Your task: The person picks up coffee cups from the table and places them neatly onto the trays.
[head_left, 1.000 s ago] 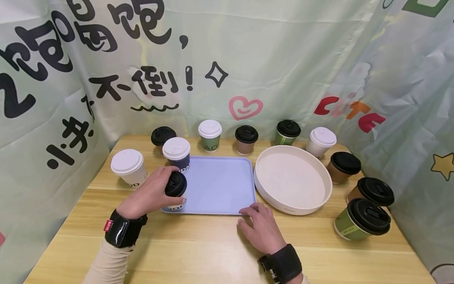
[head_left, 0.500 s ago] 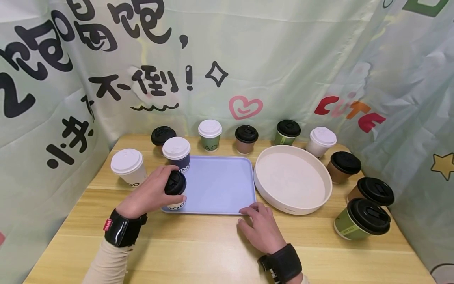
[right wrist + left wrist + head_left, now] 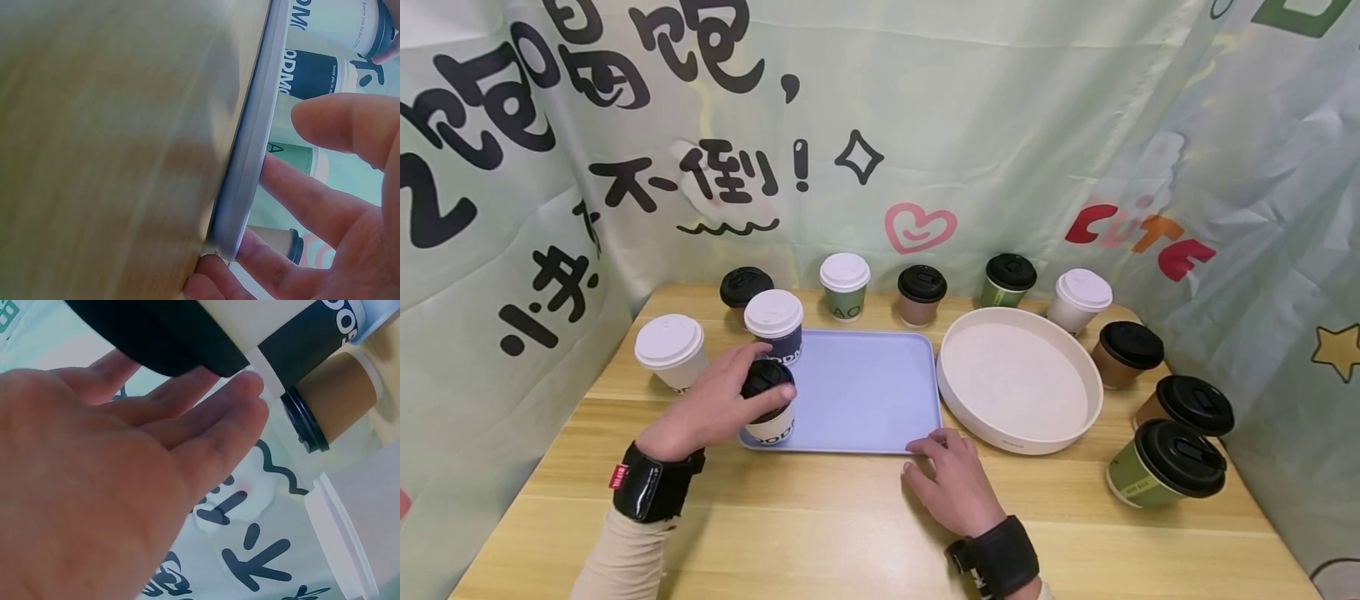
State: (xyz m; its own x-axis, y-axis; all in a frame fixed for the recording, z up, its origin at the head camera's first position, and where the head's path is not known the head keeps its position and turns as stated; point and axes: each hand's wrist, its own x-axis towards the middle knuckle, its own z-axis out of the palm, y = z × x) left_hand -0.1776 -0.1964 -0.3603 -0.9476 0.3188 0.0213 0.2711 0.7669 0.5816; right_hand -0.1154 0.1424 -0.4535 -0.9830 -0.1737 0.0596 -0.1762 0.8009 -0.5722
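Observation:
In the head view my left hand (image 3: 711, 406) is spread around a white paper cup (image 3: 772, 427) with a black lid, standing on the front left corner of a lavender tray (image 3: 865, 392). The left wrist view shows its fingers (image 3: 212, 419) loosely extended beside the dark lid (image 3: 162, 337), not gripping it. Behind that cup stands a navy cup with a white lid (image 3: 772, 313), on the tray's left side. At the tray's front right corner my right hand (image 3: 955, 483) rests its fingertips on the rim (image 3: 250, 162); the thumb (image 3: 337, 122) stays off it.
A round cream tray (image 3: 1018, 379) adjoins the lavender one. A white cup (image 3: 670, 350) stands to the left. Several lidded cups line the back, among them a green one (image 3: 845, 287). More stand at right, including a large green cup (image 3: 1165, 467). Cloth backdrop hangs behind the table.
My left hand has loosened from the black-lidded cup and shifted slightly left, its thumb lifting toward the lid. The cup stays at the tray's corner. My right hand has not moved.

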